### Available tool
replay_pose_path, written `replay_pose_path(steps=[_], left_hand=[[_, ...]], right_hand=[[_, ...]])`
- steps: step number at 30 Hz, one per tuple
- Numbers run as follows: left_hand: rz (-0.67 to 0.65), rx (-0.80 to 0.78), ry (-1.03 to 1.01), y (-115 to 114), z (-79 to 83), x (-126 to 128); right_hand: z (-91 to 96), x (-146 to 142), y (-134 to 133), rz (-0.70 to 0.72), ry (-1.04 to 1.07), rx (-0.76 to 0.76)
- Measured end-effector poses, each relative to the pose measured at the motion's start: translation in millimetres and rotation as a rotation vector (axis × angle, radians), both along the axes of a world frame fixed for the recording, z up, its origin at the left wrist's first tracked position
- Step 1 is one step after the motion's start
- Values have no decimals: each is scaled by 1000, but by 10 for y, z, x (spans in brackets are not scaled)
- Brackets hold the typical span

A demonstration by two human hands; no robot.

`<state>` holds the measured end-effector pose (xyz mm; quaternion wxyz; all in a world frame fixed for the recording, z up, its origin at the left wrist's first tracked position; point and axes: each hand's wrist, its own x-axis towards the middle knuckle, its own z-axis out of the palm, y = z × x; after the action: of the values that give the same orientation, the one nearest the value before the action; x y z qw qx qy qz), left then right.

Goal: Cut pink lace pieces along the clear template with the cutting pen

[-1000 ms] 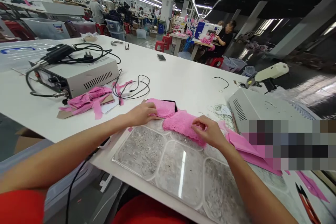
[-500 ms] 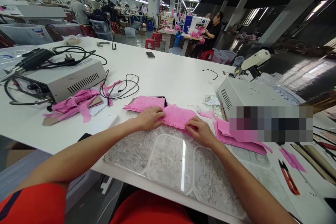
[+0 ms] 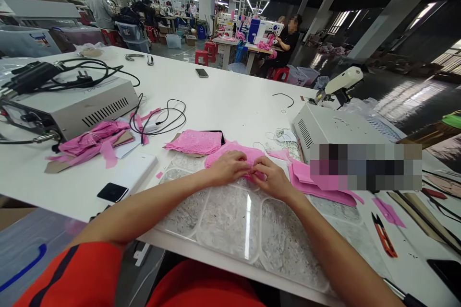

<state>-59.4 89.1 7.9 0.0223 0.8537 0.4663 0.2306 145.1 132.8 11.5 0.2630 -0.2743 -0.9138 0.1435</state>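
Note:
A piece of pink lace fabric (image 3: 218, 152) lies in front of me at the far edge of a clear compartment mat (image 3: 228, 220). My left hand (image 3: 230, 167) rests on the lace, its fingers bent and closed at the near edge. Close beside it, my right hand (image 3: 271, 176) pinches the same edge, with the two hands' fingertips nearly touching. What lies between the fingertips is partly hidden. Another pink lace piece (image 3: 196, 142) sits to the left on brown card. Folded pink fabric (image 3: 319, 184) lies right of my right hand.
A grey box-shaped machine (image 3: 97, 105) with cables stands at left, beside pink scraps (image 3: 95, 141). Another grey box (image 3: 338, 124) stands at right. Orange thread snips (image 3: 384, 235) and a dark phone (image 3: 112, 192) lie on the white table (image 3: 234, 100). A person (image 3: 288, 41) sits farther back.
My left hand has slid right along the lace, up to my right hand. The right hand stays at the lace edge. The whole view has shifted slightly.

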Motion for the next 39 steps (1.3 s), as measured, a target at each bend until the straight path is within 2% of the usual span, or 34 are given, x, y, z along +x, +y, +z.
replay_pose_path(steps=[8, 16, 21, 34, 37, 39], left_hand=[[-6, -26, -41, 46, -56, 24], [-8, -49, -66, 100, -88, 24], [-23, -48, -67, 98, -89, 9], [-9, -57, -97, 120, -118, 39], [0, -61, -117, 126, -116, 51], [0, -60, -133, 120, -81, 29]], right_hand=[[-22, -35, -18, -15, -80, 120], [-69, -100, 6, -21, -106, 123], [-84, -82, 23, -38, -49, 38], [-98, -63, 71, -44, 170, -296], [-48, -35, 97, -77, 181, -365], [57, -3, 59, -90, 178, -402]])
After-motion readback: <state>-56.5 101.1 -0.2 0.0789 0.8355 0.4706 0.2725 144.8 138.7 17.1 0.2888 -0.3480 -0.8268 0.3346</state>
